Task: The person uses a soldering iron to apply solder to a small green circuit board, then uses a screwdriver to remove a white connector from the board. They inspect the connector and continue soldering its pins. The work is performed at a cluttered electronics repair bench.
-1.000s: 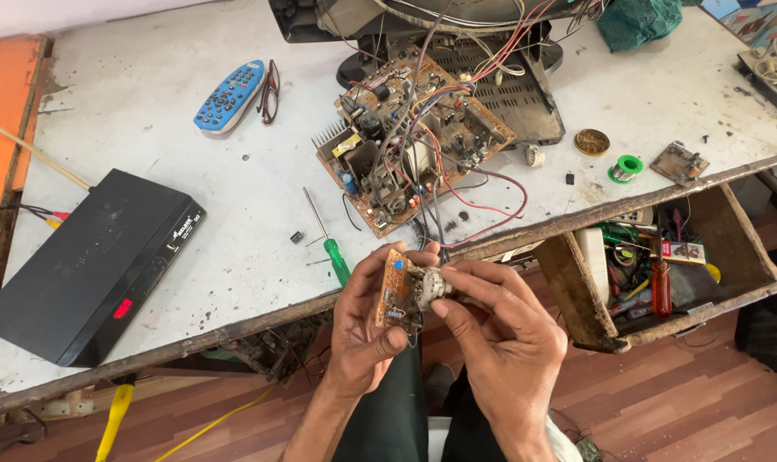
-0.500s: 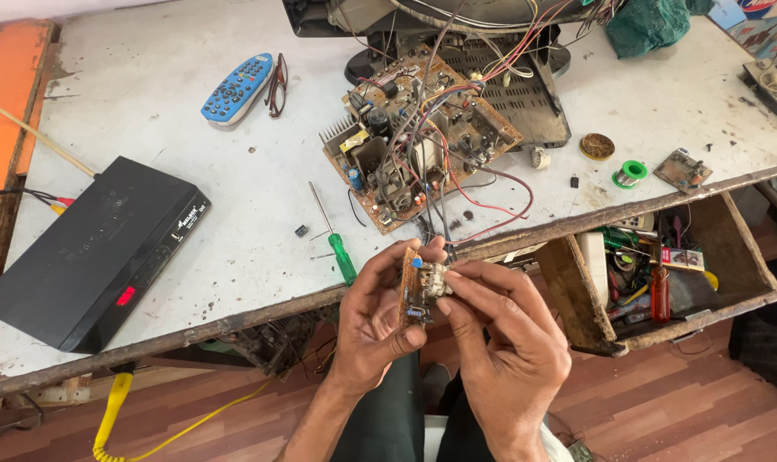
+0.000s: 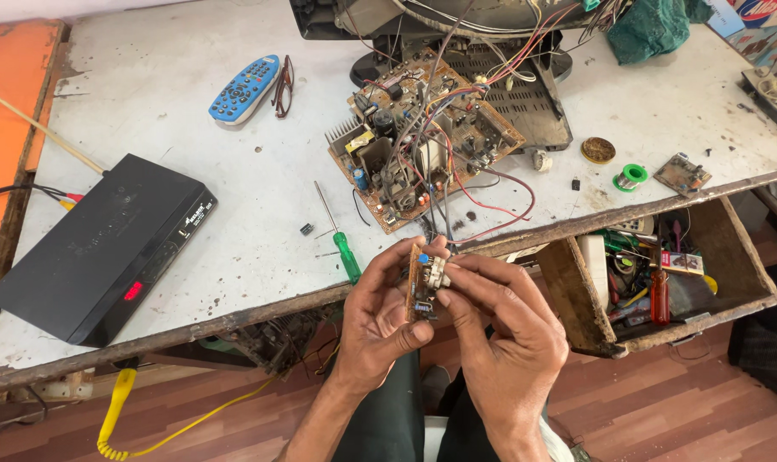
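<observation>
Fig. Small circuit board (image 3: pixel 420 291) held edge-on between both hands, lower centre of frame, just off the front edge of the table (image 3: pixel 149 120). Left hand (image 3: pixel 380 321): fingers curled shut round the board's lower part, thumb across the near face. Right hand (image 3: pixel 499 329): thumb and forefinger pinched on a pale part at the board's upper end; remaining fingers folded loosely beneath. A bundle of wires (image 3: pixel 444 218) runs from the board up to the large circuit board (image 3: pixel 422 141) at centre of frame, which is itself wired to the open TV chassis (image 3: pixel 508 94) at top.

Risks, as judged from this view:
- Wires look fairly taut. Pulling the small board further toward the body could drag the large board off the edge or tear a joint.
- Pinch on the pale part is near its pins; twisting could crack solder or bend legs.
- Bare fingers on board w/ chassis attached: if powered or charged, shock is possible. Power state can't be told.
- Green screwdriver (image 3: pixel 345 252) lies w/ handle at the table edge, just beside the left hand; an elbow nudge could knock it off.
- Open drawer (image 3: pixel 730 257) at right of frame, full of tools, juts out beside the right arm; easy to bump.

Other items, well apart: black set-top box (image 3: pixel 106 244) at left, blue remote (image 3: pixel 244 89) upper left, solder reel (image 3: pixel 632 177) right.
</observation>
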{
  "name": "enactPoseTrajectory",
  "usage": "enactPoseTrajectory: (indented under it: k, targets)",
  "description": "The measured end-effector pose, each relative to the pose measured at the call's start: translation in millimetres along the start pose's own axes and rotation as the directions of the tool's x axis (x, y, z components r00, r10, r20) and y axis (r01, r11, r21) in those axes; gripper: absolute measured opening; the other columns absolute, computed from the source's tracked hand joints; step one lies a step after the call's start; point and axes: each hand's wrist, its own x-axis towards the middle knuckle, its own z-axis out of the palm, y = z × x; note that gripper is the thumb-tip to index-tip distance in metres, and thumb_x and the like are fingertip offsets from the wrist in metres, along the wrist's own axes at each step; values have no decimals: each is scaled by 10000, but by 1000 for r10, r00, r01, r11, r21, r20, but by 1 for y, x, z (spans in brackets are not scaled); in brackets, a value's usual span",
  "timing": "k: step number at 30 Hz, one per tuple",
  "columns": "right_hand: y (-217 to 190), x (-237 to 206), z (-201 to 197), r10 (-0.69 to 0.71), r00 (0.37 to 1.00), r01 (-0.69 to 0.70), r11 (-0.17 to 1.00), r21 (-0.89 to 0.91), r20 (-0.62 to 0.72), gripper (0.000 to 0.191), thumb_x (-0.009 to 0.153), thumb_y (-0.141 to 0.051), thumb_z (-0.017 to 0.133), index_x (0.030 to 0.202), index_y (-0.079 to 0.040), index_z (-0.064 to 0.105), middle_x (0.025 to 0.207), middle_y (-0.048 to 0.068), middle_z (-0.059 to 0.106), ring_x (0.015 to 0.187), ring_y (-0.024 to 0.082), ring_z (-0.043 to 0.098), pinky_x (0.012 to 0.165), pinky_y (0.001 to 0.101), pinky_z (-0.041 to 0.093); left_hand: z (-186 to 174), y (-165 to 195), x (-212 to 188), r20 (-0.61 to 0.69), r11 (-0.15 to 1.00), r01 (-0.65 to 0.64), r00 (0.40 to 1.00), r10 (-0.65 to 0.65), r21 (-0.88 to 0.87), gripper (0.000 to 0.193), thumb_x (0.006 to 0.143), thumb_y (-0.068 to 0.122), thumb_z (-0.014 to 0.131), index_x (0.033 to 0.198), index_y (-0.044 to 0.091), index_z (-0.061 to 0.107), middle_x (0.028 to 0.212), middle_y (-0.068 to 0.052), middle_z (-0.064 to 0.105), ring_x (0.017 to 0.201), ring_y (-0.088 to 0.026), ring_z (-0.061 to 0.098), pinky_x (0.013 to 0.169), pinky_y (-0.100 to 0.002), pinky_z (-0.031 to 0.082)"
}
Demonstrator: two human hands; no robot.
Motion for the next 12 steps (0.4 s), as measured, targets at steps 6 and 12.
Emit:
enactPoseTrajectory:
  k: [6,12]
  targets:
    - [0,0,1,7,1000,-7,1000,20,23,259,847,27,785,1093,-55,777,1107,43,752,962,103,723,694,213,592,0,-1,-1,8,1000,-13,1000,13,3,867,897,308,870,1562,7,402,1574,-218,497,1502,-331,485,1280,-470,407]
    - [1,1,0,-10,999,11,999,-35,34,258,834,5,811,1080,-68,787,1087,33,777,909,111,736,672,218,554,-4,-3,-2,12,1000,-21,1000,21,6,868,900,301,869,1568,14,395,1592,-231,483,1532,-336,454,1296,-476,401]
